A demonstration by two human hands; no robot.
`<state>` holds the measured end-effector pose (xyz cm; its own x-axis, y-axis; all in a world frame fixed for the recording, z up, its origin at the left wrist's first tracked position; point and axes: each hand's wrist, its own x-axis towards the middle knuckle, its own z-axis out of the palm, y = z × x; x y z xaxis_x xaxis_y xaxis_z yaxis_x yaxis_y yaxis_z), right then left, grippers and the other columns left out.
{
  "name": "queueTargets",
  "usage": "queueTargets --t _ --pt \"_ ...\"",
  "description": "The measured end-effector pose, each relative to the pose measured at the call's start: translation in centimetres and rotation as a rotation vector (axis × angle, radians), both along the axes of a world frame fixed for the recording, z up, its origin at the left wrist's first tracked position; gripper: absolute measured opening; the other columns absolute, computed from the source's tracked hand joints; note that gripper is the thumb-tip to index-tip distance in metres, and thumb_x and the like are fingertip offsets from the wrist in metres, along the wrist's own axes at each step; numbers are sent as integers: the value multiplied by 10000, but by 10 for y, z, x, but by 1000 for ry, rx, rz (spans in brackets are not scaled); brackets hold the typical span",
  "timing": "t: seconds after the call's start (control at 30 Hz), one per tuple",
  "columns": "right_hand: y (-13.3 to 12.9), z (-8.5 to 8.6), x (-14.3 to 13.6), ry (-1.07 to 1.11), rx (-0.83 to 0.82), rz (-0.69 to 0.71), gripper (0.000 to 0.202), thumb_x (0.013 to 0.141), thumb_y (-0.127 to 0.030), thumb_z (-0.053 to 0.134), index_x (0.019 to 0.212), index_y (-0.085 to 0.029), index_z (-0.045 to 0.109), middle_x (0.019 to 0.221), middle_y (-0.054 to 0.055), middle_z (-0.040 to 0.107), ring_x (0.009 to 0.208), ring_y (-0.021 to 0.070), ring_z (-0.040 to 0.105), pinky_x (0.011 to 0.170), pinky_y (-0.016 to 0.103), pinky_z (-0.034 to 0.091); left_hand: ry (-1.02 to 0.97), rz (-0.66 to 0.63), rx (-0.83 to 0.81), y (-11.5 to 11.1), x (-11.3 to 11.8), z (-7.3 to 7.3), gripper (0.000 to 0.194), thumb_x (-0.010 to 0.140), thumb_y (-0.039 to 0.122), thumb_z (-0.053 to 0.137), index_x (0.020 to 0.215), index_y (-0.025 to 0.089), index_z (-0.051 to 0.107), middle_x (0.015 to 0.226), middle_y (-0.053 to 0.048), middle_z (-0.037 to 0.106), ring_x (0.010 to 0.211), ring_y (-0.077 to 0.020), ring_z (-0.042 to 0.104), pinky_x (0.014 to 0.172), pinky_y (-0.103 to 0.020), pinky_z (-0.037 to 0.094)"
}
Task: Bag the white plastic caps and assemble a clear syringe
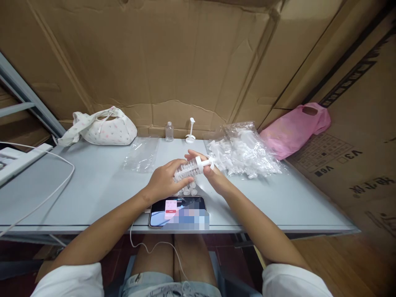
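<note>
My left hand (167,177) is wrapped round a clear ribbed bottle (187,168), tilted with its white collar and pump-like top (204,161) up to the right. My right hand (213,173) is beside that white top, its palm and thumb against it and its fingers stretched out behind. Several small white caps (189,189) lie on the table just below my hands, partly covered by the left one. Behind the hands stand a small clear bottle (169,132) and a white pump-like piece (191,131) with a round base and thin stem.
Clear plastic bags of white parts (247,152) lie to the right, beside a pink bag (297,128). A flat clear bag (142,153) and a white patterned cloth bag (108,128) are at left. A phone (179,211) lies near the table's front edge. Cardboard (185,62) walls the back.
</note>
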<state>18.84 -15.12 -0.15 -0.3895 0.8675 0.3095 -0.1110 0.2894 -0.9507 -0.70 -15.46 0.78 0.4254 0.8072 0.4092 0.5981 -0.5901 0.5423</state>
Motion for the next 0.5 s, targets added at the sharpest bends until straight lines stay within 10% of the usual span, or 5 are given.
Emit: queueTargets --t 0.27,0.5 --pt "14 12 13 142 -244 -120 717 796 -761 398 1156 -189 633 1020 107 669 889 220 615 738 339 491 -9 121 35 5 -9 9 432 814 488 593 1163 240 540 1101 -29 648 881 -198 619 766 -323 470" --pt "18 21 23 159 -188 -398 450 779 -530 560 1065 -191 638 705 -22 499 542 98 428 491 244 336 -141 149 -46 30 -25 12 407 819 360 557 1188 227 449 1052 -34 595 903 -188 589 804 -320 455"
